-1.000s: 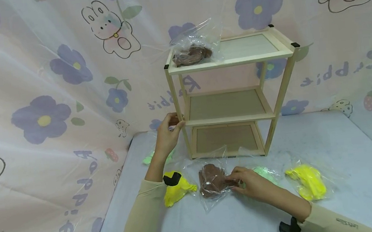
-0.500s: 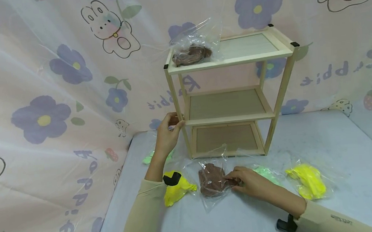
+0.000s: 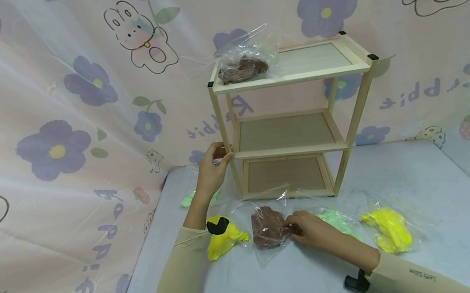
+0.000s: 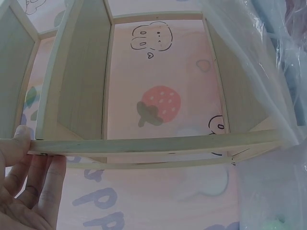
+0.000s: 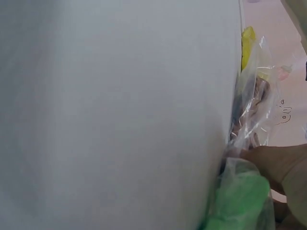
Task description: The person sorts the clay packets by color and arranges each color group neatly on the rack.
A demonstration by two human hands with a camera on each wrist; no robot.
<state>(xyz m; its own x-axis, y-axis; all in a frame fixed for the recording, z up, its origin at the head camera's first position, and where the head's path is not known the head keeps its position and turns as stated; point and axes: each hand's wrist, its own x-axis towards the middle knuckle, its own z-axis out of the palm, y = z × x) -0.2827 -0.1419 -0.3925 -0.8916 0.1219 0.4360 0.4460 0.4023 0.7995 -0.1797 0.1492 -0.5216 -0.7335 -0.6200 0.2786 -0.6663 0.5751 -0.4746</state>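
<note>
A pale wooden three-tier shelf (image 3: 290, 151) stands on the table. My left hand (image 3: 211, 170) grips its front left post at the middle tier; in the left wrist view, the thumb and fingers of that hand (image 4: 33, 182) lie on either side of the post. In front of the shelf lies a clear plastic bag with a brown, soft-looking lump (image 3: 267, 226) in it. My right hand (image 3: 312, 229) pinches the right side of this bag. In the right wrist view, a green bagged lump (image 5: 240, 199) partly hides the fingers.
Another bagged brown lump (image 3: 242, 70) sits on the top tier, at the left. Yellow lumps (image 3: 223, 243) lie left and right of the hands, and a bagged green lump (image 3: 337, 220) lies behind the right hand. A printed curtain (image 3: 109, 217) hangs behind the table.
My right forearm and wrist have shifted slightly left, while the fingers stay at the brown lump's bag. The left hand has not visibly moved.
</note>
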